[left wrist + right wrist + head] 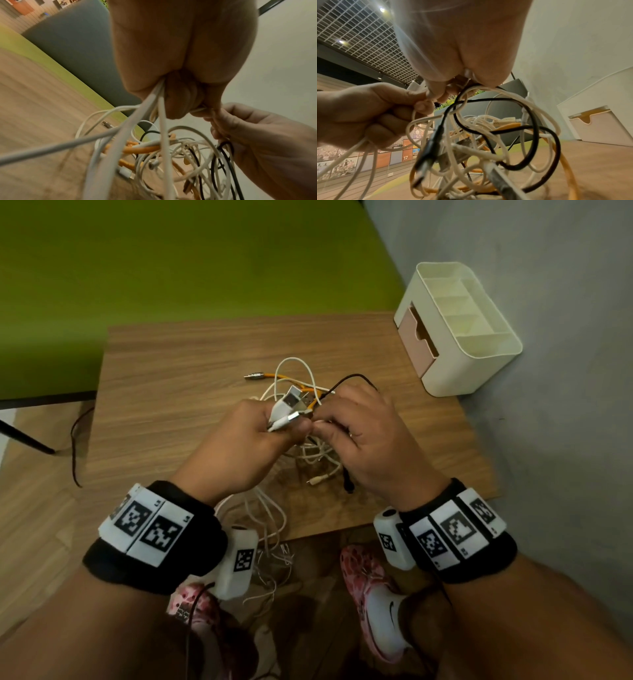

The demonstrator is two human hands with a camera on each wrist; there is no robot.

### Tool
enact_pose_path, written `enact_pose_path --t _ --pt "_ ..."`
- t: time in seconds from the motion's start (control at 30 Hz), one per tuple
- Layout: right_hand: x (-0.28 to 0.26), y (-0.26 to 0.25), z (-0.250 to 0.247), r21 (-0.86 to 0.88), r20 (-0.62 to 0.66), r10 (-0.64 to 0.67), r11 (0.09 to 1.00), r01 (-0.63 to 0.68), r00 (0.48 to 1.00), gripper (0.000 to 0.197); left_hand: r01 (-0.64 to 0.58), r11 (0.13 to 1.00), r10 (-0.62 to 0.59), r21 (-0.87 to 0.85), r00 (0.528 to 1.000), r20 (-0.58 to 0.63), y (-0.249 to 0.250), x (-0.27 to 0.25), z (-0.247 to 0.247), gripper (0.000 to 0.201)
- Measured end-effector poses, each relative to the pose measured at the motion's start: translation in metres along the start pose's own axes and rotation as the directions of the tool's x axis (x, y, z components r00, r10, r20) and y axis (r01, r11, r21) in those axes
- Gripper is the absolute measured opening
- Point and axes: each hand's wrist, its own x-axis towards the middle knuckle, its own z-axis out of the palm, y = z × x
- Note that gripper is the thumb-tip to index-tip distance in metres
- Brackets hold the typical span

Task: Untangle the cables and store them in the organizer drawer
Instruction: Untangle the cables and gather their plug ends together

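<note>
Left hand [246, 440] grips white cables [284, 412]; right hand [363, 433] apparently pinches the tangle [315, 453] beneath.

Cable tangle [301, 419] sits mid tabletop [171, 405], a few strands trailing off near edge down to floor. Left hand [239, 440] and right hand [363, 436] side by side over tangle, left one gripping plug ends, right one pinching strands. Organizer [459, 330] at far right corner against wall, its drawer [419, 337] facing left toward tangle. Feet under near edge.
</note>
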Motion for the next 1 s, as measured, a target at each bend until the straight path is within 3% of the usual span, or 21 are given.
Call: enact_pose_path --t 0.07,0.17,0.23,0.37,0.47,0.6,0.7,0.9,0.97,1.0 --pt "0.0 0.003 -0.002 0.023 0.026 0.037 0.999 -0.038 0.999 0.017 0.04 0.975 -0.035 -0.218 0.999 0.03 -0.001 -0.002 -0.004 0.03" --pt "0.001 0.013 -0.007 0.06 0.028 0.114 0.991 -0.115 0.993 0.016 0.08 0.819 -0.102 -0.568 0.995 -0.007 -0.001 -0.002 -0.017 0.023" --pt "0.003 0.021 -0.013 0.037 0.055 0.164 0.985 -0.167 0.985 0.013 0.053 0.738 -0.112 -0.673 0.993 -0.044 -0.001 -0.002 -0.028 0.026" --pt "0.002 0.027 -0.022 -0.111 0.246 0.322 0.946 -0.303 0.914 0.006 0.044 0.743 -0.117 -0.667 0.991 -0.065 -0.005 -0.004 -0.035 0.032" --pt "0.004 0.019 -0.024 -0.064 0.231 0.321 0.947 -0.315 0.918 0.019 0.065 0.786 -0.116 -0.615 0.992 -0.044 -0.007 -0.004 -0.029 0.027" --pt "0.007 -0.004 -0.023 0.286 0.067 0.287 0.912 -0.294 0.955 0.04 0.078 0.827 -0.097 -0.557 0.995 -0.006 -0.007 -0.002 -0.023 0.026" --pt "0.008 -0.02 -0.014 0.469 0.12 0.301 0.823 -0.321 0.946 0.04 0.069 0.81 -0.05 -0.583 0.998 0.049 -0.004 -0.002 -0.02 0.027" --pt "0.006 -0.006 -0.017 0.156 0.3 0.332 0.908 -0.389 0.895 0.015 0.054 0.618 0.05 -0.784 0.993 0.108 -0.006 -0.004 -0.03 0.033" --pt "0.006 -0.002 -0.022 0.141 0.303 0.347 0.905 -0.402 0.888 0.017 0.049 0.645 -0.016 -0.762 0.999 0.051 -0.006 -0.004 -0.031 0.03" --pt "0.005 -0.002 -0.023 0.158 0.278 0.353 0.901 -0.405 0.894 0.016 0.052 0.699 -0.067 -0.713 0.998 0.007 -0.006 -0.003 -0.031 0.027"
